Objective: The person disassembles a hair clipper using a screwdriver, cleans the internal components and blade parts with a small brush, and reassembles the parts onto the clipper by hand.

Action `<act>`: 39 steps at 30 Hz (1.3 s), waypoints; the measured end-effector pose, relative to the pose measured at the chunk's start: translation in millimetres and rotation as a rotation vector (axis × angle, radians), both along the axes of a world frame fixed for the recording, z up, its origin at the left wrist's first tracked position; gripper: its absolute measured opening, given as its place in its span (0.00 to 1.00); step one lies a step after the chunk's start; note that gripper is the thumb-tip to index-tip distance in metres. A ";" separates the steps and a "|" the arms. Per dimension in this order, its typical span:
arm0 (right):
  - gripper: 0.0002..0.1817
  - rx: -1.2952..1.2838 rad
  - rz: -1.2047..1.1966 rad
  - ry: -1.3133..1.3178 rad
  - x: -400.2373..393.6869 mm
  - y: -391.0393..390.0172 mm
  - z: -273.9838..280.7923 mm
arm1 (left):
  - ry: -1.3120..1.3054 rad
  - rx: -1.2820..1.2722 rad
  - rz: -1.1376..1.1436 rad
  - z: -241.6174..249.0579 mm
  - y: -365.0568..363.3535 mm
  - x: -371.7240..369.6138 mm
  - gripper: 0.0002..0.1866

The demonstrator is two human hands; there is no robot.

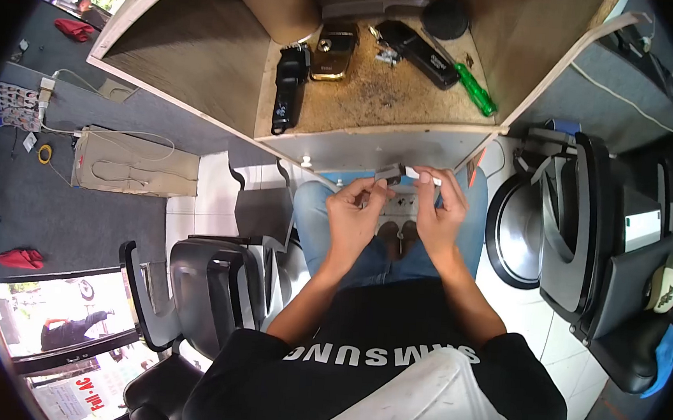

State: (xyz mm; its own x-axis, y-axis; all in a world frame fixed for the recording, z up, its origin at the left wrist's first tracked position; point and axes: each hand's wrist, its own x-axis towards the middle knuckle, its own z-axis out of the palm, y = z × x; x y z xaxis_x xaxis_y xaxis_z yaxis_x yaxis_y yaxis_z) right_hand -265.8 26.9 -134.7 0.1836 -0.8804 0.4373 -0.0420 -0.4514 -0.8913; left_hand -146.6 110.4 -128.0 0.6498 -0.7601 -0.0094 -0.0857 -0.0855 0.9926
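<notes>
My left hand pinches a small dark grey piece between thumb and fingers, over my lap. My right hand is closed on a slim white piece, whose tip meets or nearly meets the dark piece. What kind of things these are is too small to tell. Just beyond the hands, a wooden shelf bears a black hair clipper, a gold clipper, another black clipper and a screwdriver with a green handle. Small metal bits lie near the second black clipper.
Hair clippings are scattered over the shelf, with a round black object at its back. Black barber chairs stand at left and right. A cardboard box with a cable lies at left. Drawer knobs stick out below the shelf.
</notes>
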 end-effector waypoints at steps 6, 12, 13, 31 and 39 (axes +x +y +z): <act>0.06 0.001 0.069 -0.030 2.7 9.3 8.5 | 0.015 -0.041 -0.018 -6.3 -4.5 -0.1 0.10; 0.06 0.005 0.032 -0.025 3.3 2.1 3.3 | 0.024 -0.037 -0.027 -2.9 -6.0 4.2 0.10; 0.06 0.007 0.040 -0.028 2.9 2.0 7.4 | 0.025 -0.033 -0.027 -1.6 -6.1 4.8 0.10; 0.06 -0.036 -0.012 0.010 12.4 -6.5 23.4 | 0.038 -0.069 -0.003 10.0 -6.9 8.1 0.09; 0.06 -0.178 0.053 0.050 10.4 -1.7 33.3 | 0.025 -0.059 -0.007 25.5 -5.2 8.0 0.10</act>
